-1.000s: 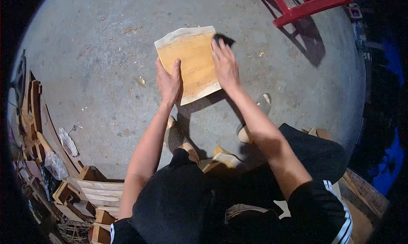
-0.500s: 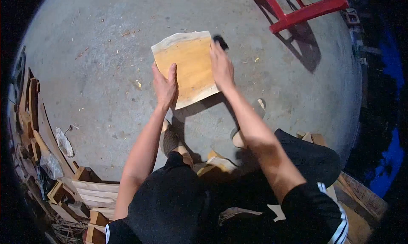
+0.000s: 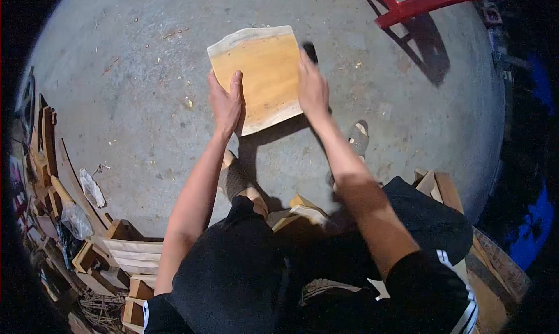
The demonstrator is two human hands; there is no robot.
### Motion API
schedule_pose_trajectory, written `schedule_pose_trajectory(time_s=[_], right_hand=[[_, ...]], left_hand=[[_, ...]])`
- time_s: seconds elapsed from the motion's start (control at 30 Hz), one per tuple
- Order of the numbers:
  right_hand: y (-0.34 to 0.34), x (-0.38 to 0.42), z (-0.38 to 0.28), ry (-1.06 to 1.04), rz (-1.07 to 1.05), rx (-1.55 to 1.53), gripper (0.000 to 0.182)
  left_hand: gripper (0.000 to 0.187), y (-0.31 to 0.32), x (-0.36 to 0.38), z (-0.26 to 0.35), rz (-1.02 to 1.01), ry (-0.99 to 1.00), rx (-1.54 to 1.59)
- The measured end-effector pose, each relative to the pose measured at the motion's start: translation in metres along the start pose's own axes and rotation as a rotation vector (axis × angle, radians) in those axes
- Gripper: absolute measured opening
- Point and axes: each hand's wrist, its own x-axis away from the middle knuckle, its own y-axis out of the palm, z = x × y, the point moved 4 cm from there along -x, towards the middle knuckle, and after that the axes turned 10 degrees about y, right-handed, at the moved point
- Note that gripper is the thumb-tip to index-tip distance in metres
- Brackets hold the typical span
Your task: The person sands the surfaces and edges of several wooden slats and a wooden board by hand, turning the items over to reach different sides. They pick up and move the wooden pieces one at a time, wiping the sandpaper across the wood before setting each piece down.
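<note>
A flat wooden board (image 3: 265, 78), yellow in the middle with pale wavy edges, is held up over the floor. My left hand (image 3: 226, 104) grips its left edge, thumb on the face and the other fingers behind. Along the right edge is my right hand (image 3: 314, 91), its fingers closed and a little blurred. A small black object (image 3: 310, 53) sticks out past those fingertips; its kind cannot be made out, and most of it is hidden by the hand.
Wood offcuts (image 3: 131, 252) are piled at the lower left, and more boards (image 3: 448, 194) lie at the right. Between my sandalled feet is a yellowish wood piece (image 3: 305, 212). A red stool-like frame (image 3: 431, 5) stands on the concrete floor (image 3: 145, 95) at the upper right.
The board and both hands sit slightly higher in view. My right hand, with the black object, has shifted a little right, out to the board's edge.
</note>
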Motion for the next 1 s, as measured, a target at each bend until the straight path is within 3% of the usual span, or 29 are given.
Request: schedule_pose_trajectory(time_s=[0.07,0.17,0.27,0.4,0.47,0.53,0.63,0.7,0.77,0.83,0.9,0.97,1.0], right_hand=[[0.013,-0.038,-0.017,-0.085,0.013,0.106,0.042],[0.009,-0.012,-0.009,-0.034,0.044,0.071,0.041],[-0.024,0.077,0.013,0.002,0.003,0.172,0.041],[-0.049,0.154,0.025,0.244,-0.208,0.08,0.042],[-0.043,0.161,0.023,0.31,-0.295,0.065,0.043],[-0.044,0.153,0.014,0.413,0.003,-0.083,0.044],[-0.033,0.114,0.006,0.263,0.141,-0.178,0.045],[-0.026,0.089,0.005,0.206,0.119,-0.171,0.045],[-0.014,0.077,-0.005,0.115,-0.005,-0.151,0.045],[0.002,0.081,-0.007,0.146,-0.05,-0.132,0.045],[0.009,0.087,-0.011,0.15,0.001,-0.032,0.048],[0.018,0.089,-0.007,0.119,0.042,0.059,0.05],[0.019,0.088,-0.008,0.122,0.078,0.075,0.05]], left_hand=[[0.053,0.0,0.006,-0.003,0.006,0.006,-0.038],[0.051,0.0,0.003,0.002,0.041,0.014,0.04],[0.049,0.0,0.005,0.002,0.066,-0.026,0.076],[0.052,-0.001,0.013,-0.002,0.057,-0.033,0.1],[0.053,-0.004,0.033,-0.011,0.308,-0.103,-0.091],[0.054,0.0,0.062,-0.019,0.594,-0.167,0.145],[0.051,-0.022,0.095,0.003,0.535,-0.229,0.101],[0.046,-0.04,0.102,0.025,-0.263,-0.822,0.436],[0.038,-0.076,0.087,0.041,-0.837,-0.941,0.324],[0.037,-0.085,0.063,0.059,-0.939,-0.868,0.176],[0.03,-0.067,0.014,0.067,-0.86,-0.149,-0.328],[0.032,-0.026,-0.025,0.089,-0.611,0.563,-0.517],[0.033,-0.001,-0.044,0.074,-0.552,0.812,-0.592]])
